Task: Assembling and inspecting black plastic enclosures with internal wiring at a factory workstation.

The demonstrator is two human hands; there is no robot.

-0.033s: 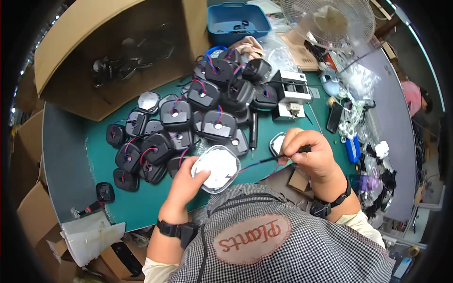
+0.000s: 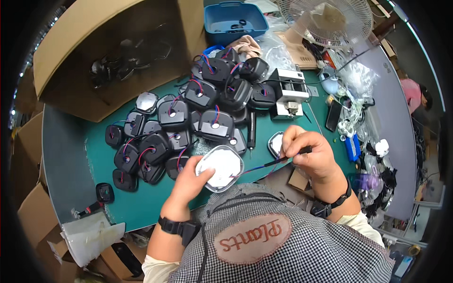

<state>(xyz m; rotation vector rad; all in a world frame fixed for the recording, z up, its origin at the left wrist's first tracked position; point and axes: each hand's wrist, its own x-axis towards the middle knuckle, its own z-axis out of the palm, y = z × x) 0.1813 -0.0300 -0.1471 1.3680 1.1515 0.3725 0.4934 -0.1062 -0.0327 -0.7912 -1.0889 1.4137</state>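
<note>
My left hand [image 2: 188, 181] is closed on a white light panel [image 2: 221, 166] with a clear rounded rim, thumb on its face. Thin red and blue wires [image 2: 255, 168] run from the panel's lower right to my right hand [image 2: 309, 151]. There, finger and thumb pinch the dark cable [image 2: 278, 161] in its black sleeve. Behind that hand lies a second white panel [image 2: 274, 142] on the green mat. A large heap of black housings [image 2: 181, 115] with red and blue wires stands beyond my hands. A black pen-like tool [image 2: 252, 132] lies beside the heap.
An open cardboard box [image 2: 108, 52] stands at the far left. A blue tub [image 2: 236, 21], a fan [image 2: 328, 21] and a white-and-black device [image 2: 289, 94] are at the back. Cables, bags and a phone [image 2: 333, 115] clutter the right. Another person [image 2: 411, 96] appears at far right.
The panel in my left hand has shifted slightly right and up. My right hand keeps its pinch on the cable. The whole view has moved a little.
</note>
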